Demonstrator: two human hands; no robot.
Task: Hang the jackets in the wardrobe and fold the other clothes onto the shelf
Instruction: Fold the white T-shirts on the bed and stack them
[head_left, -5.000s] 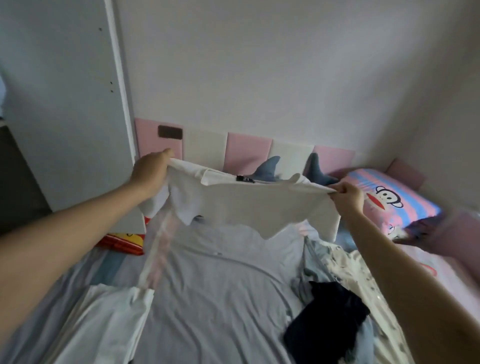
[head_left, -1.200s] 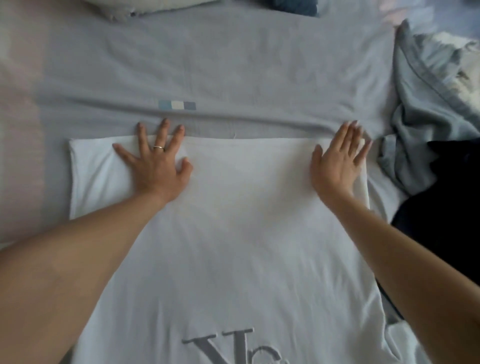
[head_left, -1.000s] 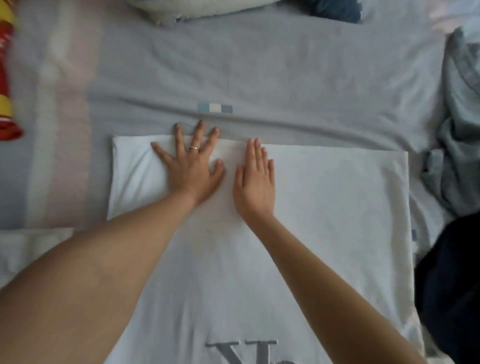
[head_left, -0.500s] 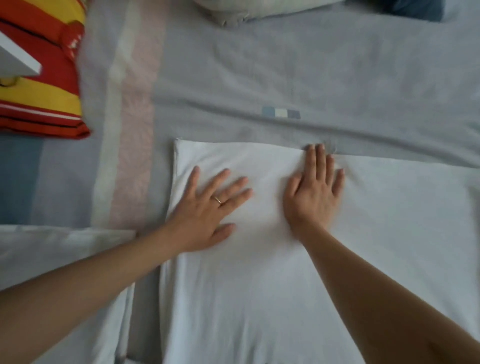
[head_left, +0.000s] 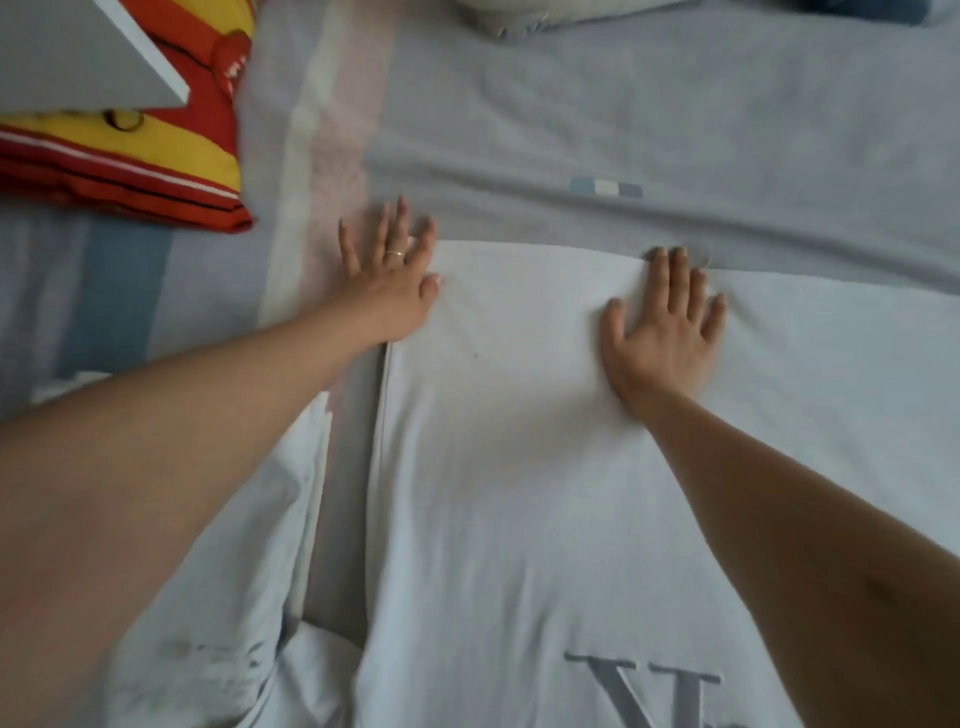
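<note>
1. A white T-shirt (head_left: 519, 493) lies spread flat on the bed (head_left: 675, 104). Its grey lettering (head_left: 639, 686) is on the near side and its far edge runs straight across the grey sheet.
2. The left hand (head_left: 387, 280) rests at the shirt's far left corner, fingers straight and spread, fingertips out on the sheet. It grips nothing.
3. The right hand (head_left: 662, 332) presses flat just inside the far edge, fingers straight, well apart from the left.
4. This looks to me like smoothing before a fold.
5. Next, I'd guess, the left side gets pinched and turned inward while the right hand pins the cloth. Soft knit drags and wrinkles easily.
6. Another white garment (head_left: 234, 545) lies just beside the shirt's left edge. A red and yellow cushion (head_left: 130, 156) sits farther off to the left.
</note>
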